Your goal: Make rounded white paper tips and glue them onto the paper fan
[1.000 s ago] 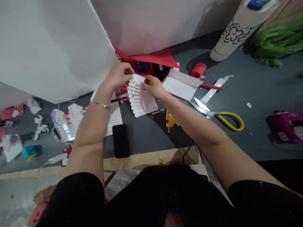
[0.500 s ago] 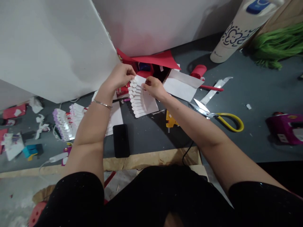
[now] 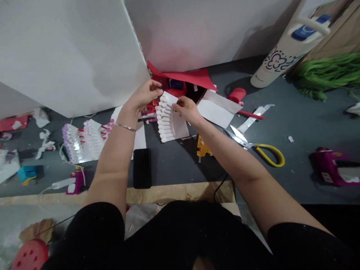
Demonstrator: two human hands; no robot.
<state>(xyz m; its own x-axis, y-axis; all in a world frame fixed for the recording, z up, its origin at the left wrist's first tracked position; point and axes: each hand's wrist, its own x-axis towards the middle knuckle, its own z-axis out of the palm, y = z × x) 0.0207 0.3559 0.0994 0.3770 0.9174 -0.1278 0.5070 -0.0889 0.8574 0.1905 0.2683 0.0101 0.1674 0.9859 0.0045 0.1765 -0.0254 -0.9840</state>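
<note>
A white paper card lies on the dark table, bearing a fan of white cotton swabs with their tips along the left edge. My left hand is at the card's upper left corner, beside the topmost tips. Its fingers are bent and a little apart from the thumb, with nothing visible between them. My right hand is over the card's right side, thumb and finger pinched together at the inner ends of the upper swabs. Whatever sits in that pinch is too small to make out.
Right of my arm lie yellow-handled scissors and a purple device. A yellow glue gun is partly under my forearm. A phone lies near the front edge. Finished-looking swab fans lie left; a white bottle stands back right.
My left fingers have come slightly apart and off the topmost swab tips. My right hand keeps its pinch by the swabs' inner ends. The camera view has shifted a little.
</note>
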